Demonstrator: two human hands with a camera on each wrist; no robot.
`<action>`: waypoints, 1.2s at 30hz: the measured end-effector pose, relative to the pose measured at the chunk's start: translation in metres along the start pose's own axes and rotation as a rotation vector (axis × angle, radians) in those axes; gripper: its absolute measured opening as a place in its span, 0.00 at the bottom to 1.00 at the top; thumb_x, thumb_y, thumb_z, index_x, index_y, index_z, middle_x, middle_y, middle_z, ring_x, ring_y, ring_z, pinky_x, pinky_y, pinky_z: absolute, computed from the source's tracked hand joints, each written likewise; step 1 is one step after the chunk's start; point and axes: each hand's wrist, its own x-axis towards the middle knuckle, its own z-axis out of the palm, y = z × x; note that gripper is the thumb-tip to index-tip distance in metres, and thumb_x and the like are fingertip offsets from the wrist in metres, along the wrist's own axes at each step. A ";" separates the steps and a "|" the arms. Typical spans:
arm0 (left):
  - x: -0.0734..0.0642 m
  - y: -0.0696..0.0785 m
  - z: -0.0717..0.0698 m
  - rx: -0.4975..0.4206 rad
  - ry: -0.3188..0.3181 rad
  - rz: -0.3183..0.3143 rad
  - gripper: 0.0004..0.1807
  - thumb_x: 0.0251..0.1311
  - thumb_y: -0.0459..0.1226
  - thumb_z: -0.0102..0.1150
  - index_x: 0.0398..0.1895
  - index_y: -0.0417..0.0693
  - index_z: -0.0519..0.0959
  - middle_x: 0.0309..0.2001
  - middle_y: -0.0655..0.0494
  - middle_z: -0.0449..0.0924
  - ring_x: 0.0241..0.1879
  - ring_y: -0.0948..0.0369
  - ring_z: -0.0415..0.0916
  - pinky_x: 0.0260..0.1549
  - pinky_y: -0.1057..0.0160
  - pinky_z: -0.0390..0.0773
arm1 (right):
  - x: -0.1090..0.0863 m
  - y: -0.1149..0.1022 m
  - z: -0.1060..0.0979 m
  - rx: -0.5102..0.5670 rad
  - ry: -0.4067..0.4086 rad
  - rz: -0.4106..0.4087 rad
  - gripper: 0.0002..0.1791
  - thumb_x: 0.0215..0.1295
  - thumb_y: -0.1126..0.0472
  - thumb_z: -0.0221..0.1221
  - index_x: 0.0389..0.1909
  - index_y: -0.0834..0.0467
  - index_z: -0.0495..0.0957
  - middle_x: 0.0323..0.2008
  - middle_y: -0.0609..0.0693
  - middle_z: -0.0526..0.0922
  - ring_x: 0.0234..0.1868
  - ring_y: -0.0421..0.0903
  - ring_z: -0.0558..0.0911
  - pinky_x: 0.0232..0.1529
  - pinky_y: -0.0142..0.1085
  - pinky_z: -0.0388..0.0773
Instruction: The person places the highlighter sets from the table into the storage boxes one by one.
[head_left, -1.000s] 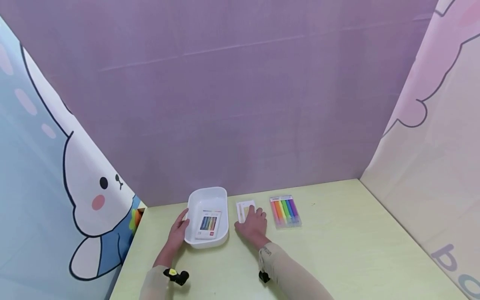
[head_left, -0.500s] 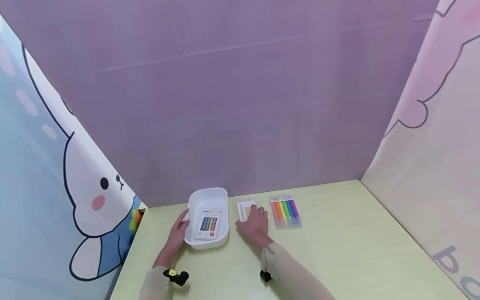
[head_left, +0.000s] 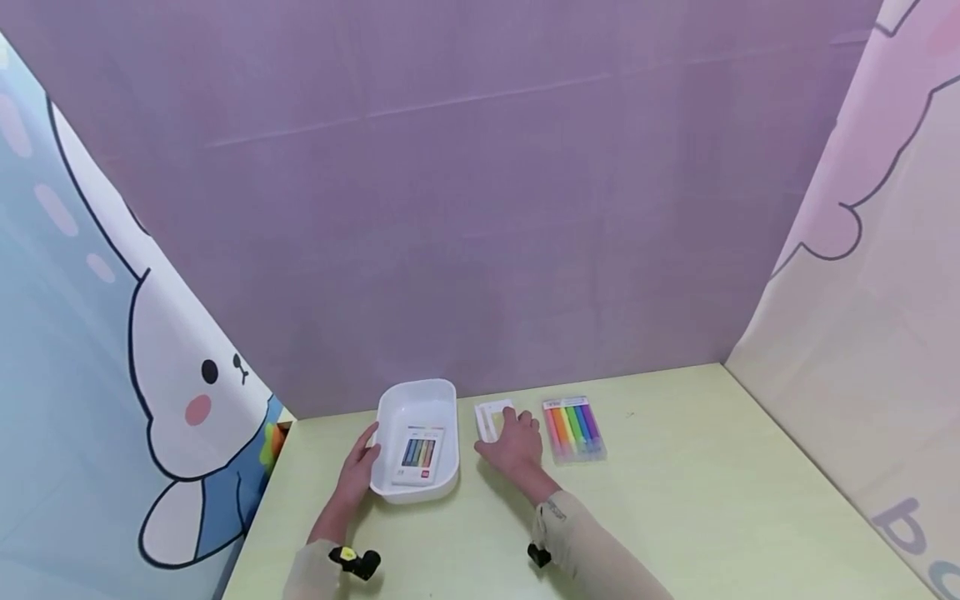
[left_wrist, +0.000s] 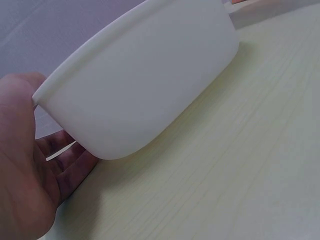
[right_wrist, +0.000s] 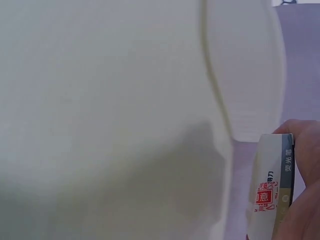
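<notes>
At the left rim of a white plastic tub (head_left: 396, 408), my left hand (head_left: 355, 475) holds on, thumb at the rim and fingers around the outer wall (left_wrist: 145, 80). Inside the tub lies a flat white box (head_left: 417, 454) whose front shows a row of coloured sticks. To the right, my right hand (head_left: 517, 450) grips a small white highlighter box (head_left: 489, 418) on the table and covers its lower right part. In the right wrist view the end of this box (right_wrist: 270, 185), with Chinese print and a red stamp mark, shows between thumb and fingers.
A clear pack of rainbow-coloured markers (head_left: 573, 429) lies on the pale table (head_left: 697, 483), just right of my right hand. A purple wall panel (head_left: 480, 208) stands behind, and printed panels close off both sides. Each wrist wears a small black camera (head_left: 360, 562).
The head view has tipped slightly. My right hand has shifted a little to the right over the highlighter box; my left hand and the tub stay put.
</notes>
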 end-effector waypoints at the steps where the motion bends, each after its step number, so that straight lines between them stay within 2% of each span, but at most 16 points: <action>1: -0.001 0.000 0.000 -0.002 0.002 0.001 0.27 0.75 0.43 0.43 0.76 0.57 0.56 0.60 0.34 0.69 0.55 0.45 0.71 0.51 0.52 0.74 | 0.000 -0.002 -0.004 -0.005 0.000 -0.005 0.49 0.40 0.36 0.68 0.63 0.57 0.69 0.50 0.60 0.71 0.49 0.57 0.71 0.40 0.47 0.75; 5: -0.003 0.001 0.000 -0.004 0.005 0.000 0.27 0.75 0.43 0.43 0.75 0.58 0.57 0.60 0.36 0.69 0.55 0.46 0.71 0.50 0.55 0.74 | -0.002 -0.013 -0.021 -0.012 0.017 -0.029 0.48 0.40 0.36 0.68 0.63 0.57 0.71 0.49 0.60 0.72 0.48 0.56 0.71 0.36 0.46 0.75; 8: -0.004 0.001 -0.001 0.002 0.010 0.019 0.27 0.75 0.43 0.43 0.75 0.56 0.58 0.59 0.35 0.70 0.54 0.47 0.71 0.48 0.58 0.74 | -0.004 -0.024 -0.035 -0.002 0.022 -0.043 0.47 0.40 0.37 0.68 0.62 0.57 0.71 0.47 0.60 0.72 0.46 0.55 0.71 0.33 0.45 0.74; 12: -0.007 0.001 -0.001 0.013 0.016 0.051 0.27 0.75 0.42 0.43 0.75 0.52 0.58 0.57 0.33 0.71 0.52 0.48 0.73 0.45 0.60 0.75 | -0.005 -0.040 -0.051 -0.001 0.023 -0.072 0.47 0.41 0.38 0.67 0.63 0.56 0.71 0.48 0.59 0.72 0.46 0.54 0.71 0.34 0.44 0.74; 15: -0.008 0.001 -0.001 0.011 0.013 0.043 0.26 0.76 0.41 0.43 0.75 0.53 0.58 0.58 0.33 0.71 0.52 0.48 0.72 0.46 0.60 0.75 | -0.006 -0.051 -0.061 0.005 0.017 -0.095 0.46 0.42 0.37 0.67 0.64 0.55 0.70 0.48 0.57 0.72 0.47 0.53 0.71 0.36 0.44 0.74; 21: -0.005 0.003 0.000 0.004 0.005 0.015 0.27 0.75 0.42 0.43 0.75 0.57 0.57 0.59 0.36 0.69 0.54 0.46 0.71 0.48 0.57 0.74 | -0.009 -0.072 -0.079 0.027 -0.004 -0.149 0.46 0.45 0.37 0.66 0.65 0.55 0.69 0.47 0.56 0.72 0.45 0.51 0.70 0.33 0.42 0.73; 27: -0.003 0.006 0.002 0.029 0.029 0.004 0.27 0.75 0.43 0.43 0.75 0.58 0.58 0.56 0.37 0.71 0.51 0.47 0.72 0.47 0.56 0.75 | -0.009 -0.093 -0.089 0.038 -0.012 -0.176 0.46 0.45 0.38 0.65 0.65 0.56 0.69 0.47 0.56 0.73 0.44 0.50 0.71 0.33 0.41 0.73; 36: -0.002 0.004 0.002 0.023 0.029 0.020 0.26 0.75 0.42 0.43 0.75 0.55 0.58 0.55 0.35 0.71 0.50 0.46 0.72 0.46 0.55 0.75 | -0.008 -0.124 -0.090 -0.022 -0.025 -0.213 0.47 0.45 0.36 0.65 0.64 0.56 0.69 0.49 0.56 0.74 0.50 0.52 0.71 0.39 0.41 0.75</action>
